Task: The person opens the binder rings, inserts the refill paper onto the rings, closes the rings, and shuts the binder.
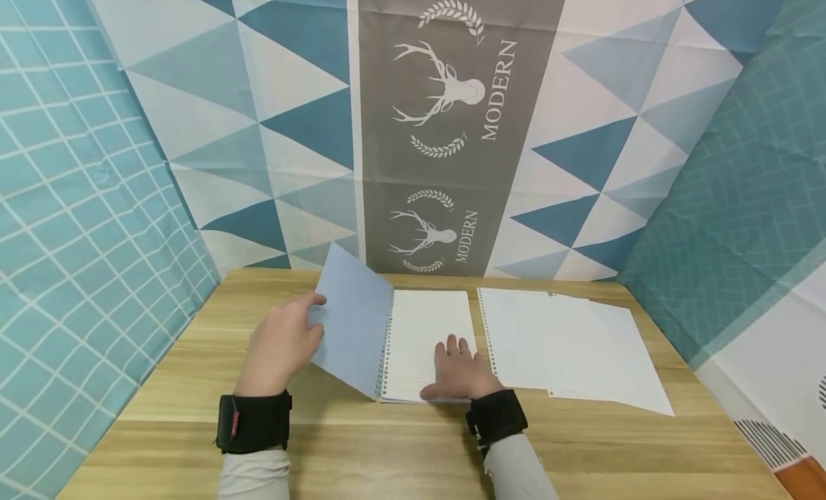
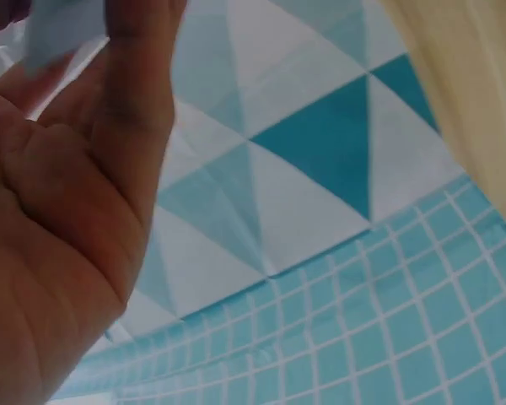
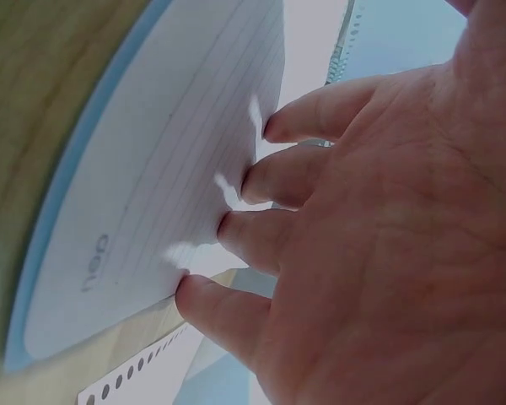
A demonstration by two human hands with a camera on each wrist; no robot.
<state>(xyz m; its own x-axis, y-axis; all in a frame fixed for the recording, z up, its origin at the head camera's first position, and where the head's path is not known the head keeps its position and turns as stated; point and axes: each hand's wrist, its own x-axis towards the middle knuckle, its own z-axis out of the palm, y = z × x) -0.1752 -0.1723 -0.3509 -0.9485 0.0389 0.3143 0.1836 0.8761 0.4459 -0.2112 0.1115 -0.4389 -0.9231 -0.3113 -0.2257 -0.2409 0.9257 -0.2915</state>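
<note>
A spiral-bound notebook lies on the table with its lined page (image 1: 427, 317) face up. Its pale blue cover (image 1: 355, 315) is lifted and slants up to the left of the coil. My left hand (image 1: 279, 346) pinches the cover's outer edge between thumb and fingers; in the left wrist view this hand (image 2: 59, 228) shows its palm, with a blurred bit of the cover at the top. With fingers spread, my right hand (image 1: 463, 374) rests on the lower right of the page. The right wrist view shows its fingertips (image 3: 236, 228) touching the lined paper, printed "deli" at a corner.
Loose white sheets with punched edges (image 1: 519, 335) lie right of the notebook, and more sheets (image 1: 609, 356) overlap them farther right. Wood-grain tabletop (image 1: 400, 450) runs along the front. Patterned cloth (image 1: 303, 127) hangs behind the table's back edge and at both sides.
</note>
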